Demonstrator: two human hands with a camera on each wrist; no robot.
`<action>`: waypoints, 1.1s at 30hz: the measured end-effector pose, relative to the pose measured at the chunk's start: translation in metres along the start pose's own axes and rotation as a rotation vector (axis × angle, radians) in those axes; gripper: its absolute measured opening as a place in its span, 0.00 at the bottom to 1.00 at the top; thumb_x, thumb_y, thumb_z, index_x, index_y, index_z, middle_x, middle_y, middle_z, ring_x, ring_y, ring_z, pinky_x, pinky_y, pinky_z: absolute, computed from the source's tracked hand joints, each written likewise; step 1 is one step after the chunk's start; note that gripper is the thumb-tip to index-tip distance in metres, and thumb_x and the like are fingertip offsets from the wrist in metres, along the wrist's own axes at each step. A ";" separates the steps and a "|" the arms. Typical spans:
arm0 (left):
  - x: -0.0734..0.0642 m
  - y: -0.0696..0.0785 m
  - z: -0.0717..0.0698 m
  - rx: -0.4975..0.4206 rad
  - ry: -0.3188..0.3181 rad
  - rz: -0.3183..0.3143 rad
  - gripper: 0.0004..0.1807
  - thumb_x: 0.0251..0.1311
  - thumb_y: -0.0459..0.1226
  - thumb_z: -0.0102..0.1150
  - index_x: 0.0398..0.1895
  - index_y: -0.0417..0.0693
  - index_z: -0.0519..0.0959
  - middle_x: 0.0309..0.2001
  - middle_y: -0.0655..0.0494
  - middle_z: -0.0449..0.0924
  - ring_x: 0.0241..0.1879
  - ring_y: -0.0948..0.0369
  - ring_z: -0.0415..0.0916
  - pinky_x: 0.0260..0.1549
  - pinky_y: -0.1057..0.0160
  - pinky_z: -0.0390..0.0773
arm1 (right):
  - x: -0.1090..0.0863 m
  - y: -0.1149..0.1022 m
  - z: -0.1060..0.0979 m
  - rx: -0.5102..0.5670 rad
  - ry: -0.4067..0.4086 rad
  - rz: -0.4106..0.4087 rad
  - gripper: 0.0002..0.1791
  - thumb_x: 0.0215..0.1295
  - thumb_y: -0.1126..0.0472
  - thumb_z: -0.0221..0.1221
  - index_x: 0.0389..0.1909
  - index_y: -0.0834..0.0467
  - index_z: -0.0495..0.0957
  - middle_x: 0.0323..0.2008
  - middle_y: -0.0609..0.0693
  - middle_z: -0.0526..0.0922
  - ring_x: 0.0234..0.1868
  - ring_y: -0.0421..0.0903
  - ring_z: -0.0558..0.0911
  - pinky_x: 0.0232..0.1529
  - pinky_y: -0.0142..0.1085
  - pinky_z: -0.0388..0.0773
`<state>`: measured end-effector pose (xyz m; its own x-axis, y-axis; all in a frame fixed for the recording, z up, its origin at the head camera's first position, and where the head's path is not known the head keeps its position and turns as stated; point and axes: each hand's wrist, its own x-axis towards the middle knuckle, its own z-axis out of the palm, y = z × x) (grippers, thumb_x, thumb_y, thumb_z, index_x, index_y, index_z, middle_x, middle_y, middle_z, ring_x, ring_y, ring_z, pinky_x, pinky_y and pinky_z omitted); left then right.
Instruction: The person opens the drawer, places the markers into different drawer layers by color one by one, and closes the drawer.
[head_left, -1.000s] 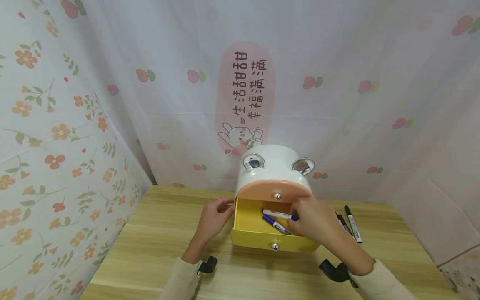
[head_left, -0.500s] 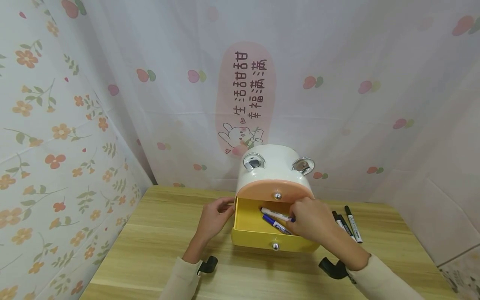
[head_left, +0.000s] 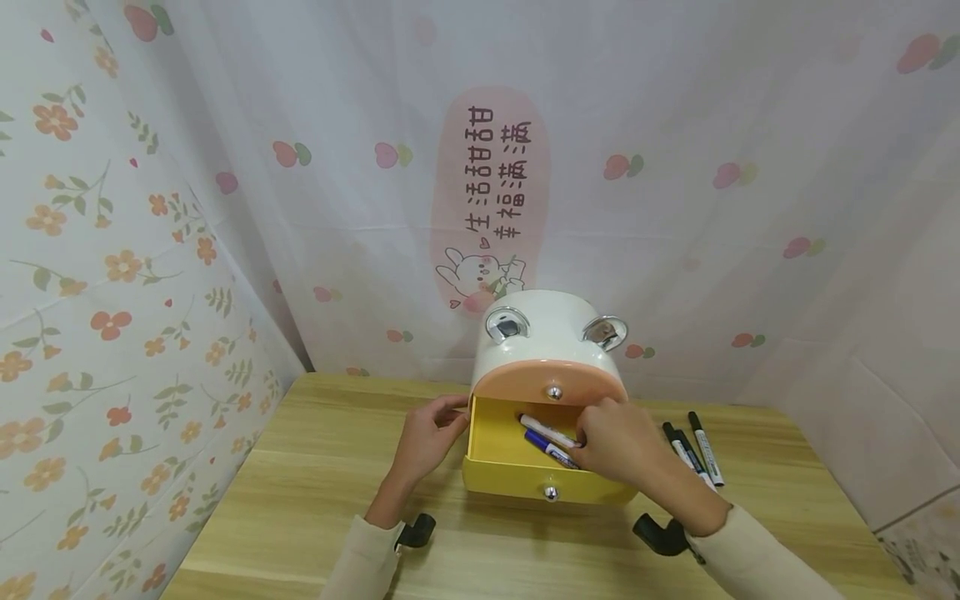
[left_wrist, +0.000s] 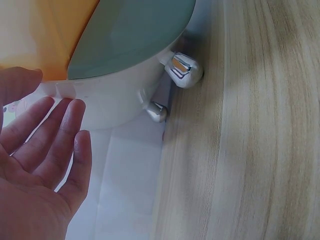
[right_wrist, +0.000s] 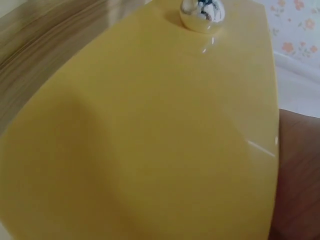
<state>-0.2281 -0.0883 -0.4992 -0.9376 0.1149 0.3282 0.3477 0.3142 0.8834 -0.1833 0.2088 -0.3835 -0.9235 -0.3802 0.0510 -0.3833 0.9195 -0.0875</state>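
A white marker [head_left: 547, 431] lies slantwise in the pulled-out yellow drawer [head_left: 491, 429] of a white animal-shaped drawer box [head_left: 547, 312]. My right hand [head_left: 618, 437] reaches over the drawer's right side and pinches that marker's right end; the fingertips are hidden. Just in front of it, a blue-capped marker [head_left: 551, 448] rests on the drawer floor. My left hand [head_left: 423, 440] is at the box's left side, relaxed fingers at the white wall. In the left wrist view, the fingers [left_wrist: 67, 132] are loosely bent. The right wrist view shows mostly the drawer front [right_wrist: 165, 120].
Several black-capped markers [head_left: 705, 450] lie on the wooden table [head_left: 337, 467] right of the box. An orange upper drawer [head_left: 551, 382] with a silver knob stays closed. A printed curtain [head_left: 360, 250] hangs close behind the box.
My right hand has shifted slightly left and toward the drawer front. The white marker's right end has swung forward, so it slants more. My left hand has stayed put.
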 end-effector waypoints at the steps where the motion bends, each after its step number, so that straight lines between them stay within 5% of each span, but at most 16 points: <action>1: 0.000 0.000 0.000 -0.001 -0.001 0.000 0.13 0.75 0.37 0.71 0.58 0.46 0.90 0.50 0.52 0.92 0.46 0.56 0.91 0.49 0.52 0.90 | 0.001 0.000 0.000 0.002 -0.006 0.000 0.23 0.60 0.54 0.79 0.13 0.48 0.76 0.13 0.39 0.68 0.18 0.40 0.69 0.18 0.32 0.61; 8: 0.000 -0.001 0.000 -0.002 -0.009 -0.013 0.14 0.74 0.36 0.71 0.59 0.46 0.89 0.51 0.53 0.92 0.47 0.56 0.91 0.50 0.54 0.90 | 0.007 0.002 0.002 0.005 -0.023 -0.017 0.28 0.58 0.60 0.75 0.07 0.49 0.69 0.09 0.36 0.55 0.13 0.38 0.60 0.17 0.32 0.53; 15: 0.000 -0.001 -0.001 -0.012 -0.012 0.019 0.13 0.75 0.36 0.71 0.59 0.45 0.89 0.50 0.51 0.92 0.46 0.55 0.91 0.48 0.54 0.90 | 0.007 0.003 0.003 0.007 -0.001 -0.031 0.29 0.58 0.61 0.75 0.07 0.50 0.67 0.09 0.36 0.53 0.13 0.37 0.58 0.17 0.31 0.52; 20: -0.001 -0.001 -0.001 -0.015 -0.011 0.020 0.13 0.75 0.37 0.71 0.59 0.44 0.89 0.50 0.51 0.92 0.46 0.55 0.91 0.48 0.55 0.90 | 0.001 0.004 0.001 0.065 0.010 -0.025 0.25 0.59 0.60 0.76 0.10 0.48 0.72 0.10 0.37 0.62 0.14 0.38 0.63 0.18 0.32 0.58; 27: -0.001 0.002 -0.001 -0.007 -0.009 0.003 0.13 0.75 0.37 0.71 0.59 0.46 0.89 0.48 0.52 0.93 0.46 0.56 0.91 0.48 0.53 0.90 | -0.013 0.013 -0.008 0.133 0.124 -0.055 0.07 0.61 0.61 0.76 0.30 0.49 0.87 0.26 0.37 0.81 0.26 0.38 0.74 0.27 0.35 0.76; 33: -0.002 0.003 -0.001 -0.012 -0.010 -0.005 0.14 0.75 0.37 0.70 0.59 0.46 0.89 0.48 0.52 0.93 0.46 0.56 0.91 0.48 0.54 0.90 | -0.026 0.033 -0.006 0.183 0.256 -0.053 0.07 0.61 0.62 0.77 0.38 0.51 0.89 0.29 0.36 0.81 0.30 0.38 0.76 0.30 0.35 0.78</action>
<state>-0.2255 -0.0886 -0.4970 -0.9394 0.1230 0.3200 0.3426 0.3031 0.8892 -0.1722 0.2492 -0.3816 -0.8776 -0.3685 0.3067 -0.4487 0.8568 -0.2541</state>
